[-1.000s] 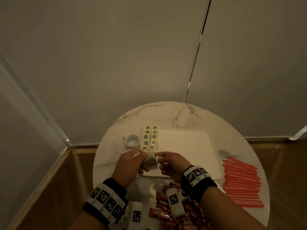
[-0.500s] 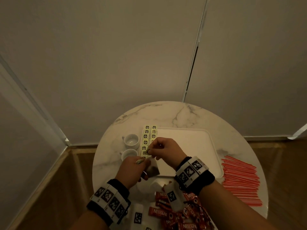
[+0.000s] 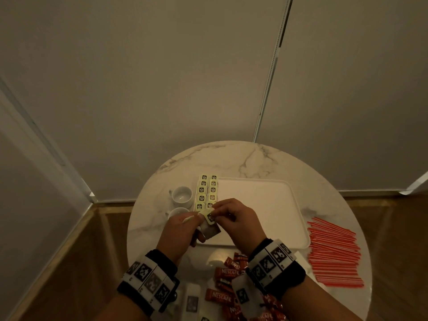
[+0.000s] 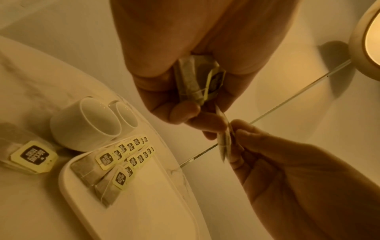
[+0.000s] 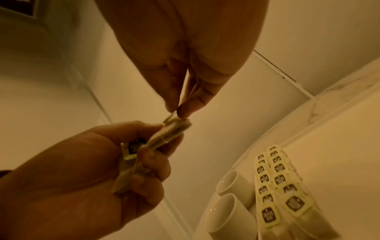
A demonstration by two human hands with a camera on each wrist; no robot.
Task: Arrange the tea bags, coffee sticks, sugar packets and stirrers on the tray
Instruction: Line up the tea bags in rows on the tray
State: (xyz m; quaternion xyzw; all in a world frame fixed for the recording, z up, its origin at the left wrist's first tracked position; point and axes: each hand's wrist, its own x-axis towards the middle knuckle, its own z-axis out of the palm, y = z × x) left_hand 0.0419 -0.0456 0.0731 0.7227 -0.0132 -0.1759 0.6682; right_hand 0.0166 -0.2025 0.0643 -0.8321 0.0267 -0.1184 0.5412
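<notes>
My left hand [image 3: 196, 224] grips a small bundle of tea bags [image 4: 197, 81] over the near left corner of the white tray [image 3: 266, 242]. My right hand [image 3: 216, 212] pinches one tea bag [image 4: 225, 142] at the bundle's end; in the right wrist view its fingertips [image 5: 180, 110] close on that bag's edge. Two rows of tea bags [image 3: 207, 192] with yellow tags lie along the tray's left side. Red coffee sticks [image 3: 225, 273] are heaped at the table's near edge, and red stirrers [image 3: 333, 251] lie right of the tray.
Two white cups [image 3: 181, 194] stand left of the tray, close to the tea-bag rows. One more tea bag [image 4: 34, 156] lies on the round marble table [image 3: 231, 158] near the cups. White packets [image 3: 192, 297] sit by my left wrist. Walls stand behind the table.
My right hand went from the left hand to the near end of the tea-bag rows, then came back and now pinches a bag at the bundle. The left hand barely moved.
</notes>
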